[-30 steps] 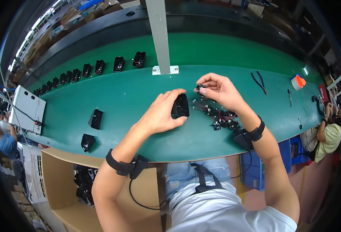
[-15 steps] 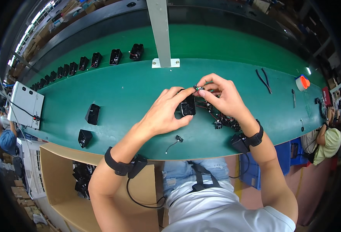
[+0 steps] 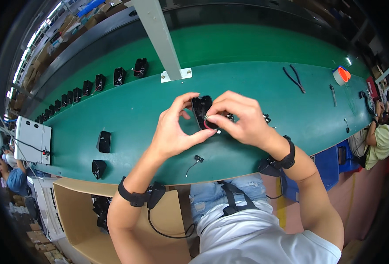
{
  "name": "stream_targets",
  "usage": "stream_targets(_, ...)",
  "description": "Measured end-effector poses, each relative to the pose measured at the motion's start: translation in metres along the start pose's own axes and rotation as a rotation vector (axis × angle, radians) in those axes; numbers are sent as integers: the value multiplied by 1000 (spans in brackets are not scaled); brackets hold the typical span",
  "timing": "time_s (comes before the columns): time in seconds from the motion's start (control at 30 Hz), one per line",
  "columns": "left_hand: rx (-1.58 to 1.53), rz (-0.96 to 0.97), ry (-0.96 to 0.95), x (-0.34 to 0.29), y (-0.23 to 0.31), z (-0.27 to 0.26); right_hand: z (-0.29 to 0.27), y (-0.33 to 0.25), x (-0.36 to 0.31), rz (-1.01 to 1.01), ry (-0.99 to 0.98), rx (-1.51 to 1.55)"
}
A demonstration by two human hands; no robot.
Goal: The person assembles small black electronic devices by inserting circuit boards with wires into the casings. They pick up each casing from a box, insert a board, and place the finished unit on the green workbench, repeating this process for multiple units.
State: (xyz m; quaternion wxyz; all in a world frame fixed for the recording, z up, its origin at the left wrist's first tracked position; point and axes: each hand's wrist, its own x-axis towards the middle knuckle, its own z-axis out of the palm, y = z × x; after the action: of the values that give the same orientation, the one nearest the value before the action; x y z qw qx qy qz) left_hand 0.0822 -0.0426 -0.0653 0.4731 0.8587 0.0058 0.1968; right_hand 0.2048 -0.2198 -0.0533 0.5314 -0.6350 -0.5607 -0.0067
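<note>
My left hand (image 3: pixel 170 127) is closed around the side of a black plastic housing (image 3: pixel 200 108), its open face up, above the green workbench. My right hand (image 3: pixel 240 118) pinches a short red wire (image 3: pixel 207 124) at the housing's lower right edge. A small white connector (image 3: pixel 218 131) shows by the left thumb tip. Behind the right hand lie small wired parts (image 3: pixel 266 118), mostly hidden by it. Nearer the bench's front edge is a small black part with a thin lead (image 3: pixel 198 159), touched by neither hand.
Two black housings (image 3: pixel 104 141) stand on the left, and a row of several more (image 3: pixel 100 82) runs along the back left. A metal post (image 3: pixel 161 39) rises at the back. Pliers (image 3: pixel 295 79), a screwdriver (image 3: pixel 333 95) and an orange roll (image 3: pixel 343 76) lie right. Below is a carton (image 3: pixel 82 220).
The housing has tilted and shifted left in my left hand. My right hand has come down from the housing's top edge to its lower right, now with a red wire between the fingertips.
</note>
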Motion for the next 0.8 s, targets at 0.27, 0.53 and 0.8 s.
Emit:
stream_targets(0.27,-194,-227,-14,-3,10,-1,9,21,-9,-234,64,-35)
stream_targets(0.53,-16,-146,-65,1,18,2,14,12,-21,135,28,260)
stream_targets(0.8,-19,-192,-36,-1,16,-6,6,10,-17,209,-44,451)
